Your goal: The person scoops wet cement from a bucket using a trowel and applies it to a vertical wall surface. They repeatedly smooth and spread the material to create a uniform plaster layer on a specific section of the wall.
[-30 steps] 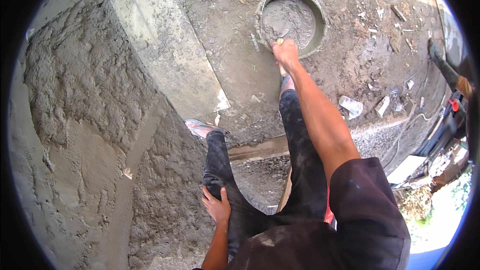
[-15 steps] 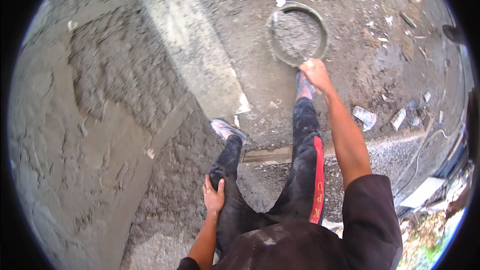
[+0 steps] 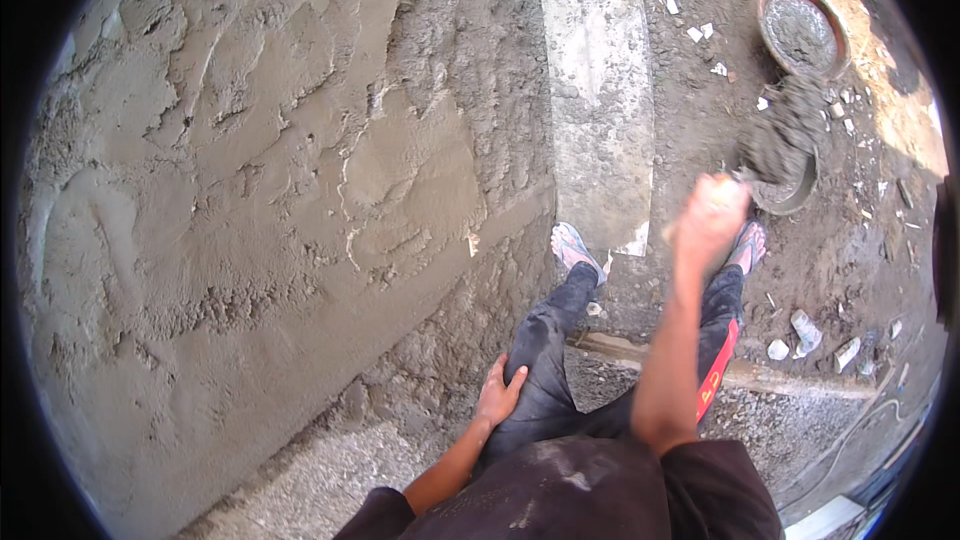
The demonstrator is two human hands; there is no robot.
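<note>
My right hand (image 3: pixel 710 215), smeared by motion, is closed around the handle of a trowel, with the handle hidden in the fist. Its blade lies beneath a heap of wet grey mortar (image 3: pixel 785 130). Below this load sits a round bucket (image 3: pixel 806 190) that also has mortar in it, partly covered by the trowel and mortar. My left hand (image 3: pixel 499 392) rests on my left knee with its fingers laid over the dark trousers and holds nothing. To the left spreads a large surface of wet grey mortar (image 3: pixel 260 160), smooth in places and rough in others.
A long, mortar-spattered board (image 3: pixel 600 90) lies between the mortared surface and the bucket. Beyond the bucket stands a round basin (image 3: pixel 805 35) with grey mix inside. White fragments and a crumpled plastic cup (image 3: pixel 806 333) litter the dirt at right. A low ledge (image 3: pixel 790 380) runs behind my feet.
My right hand has come up from the bucket, bringing out a trowel heaped with mortar. The view has swung left, showing more of the mortared surface. My left hand stays on the knee.
</note>
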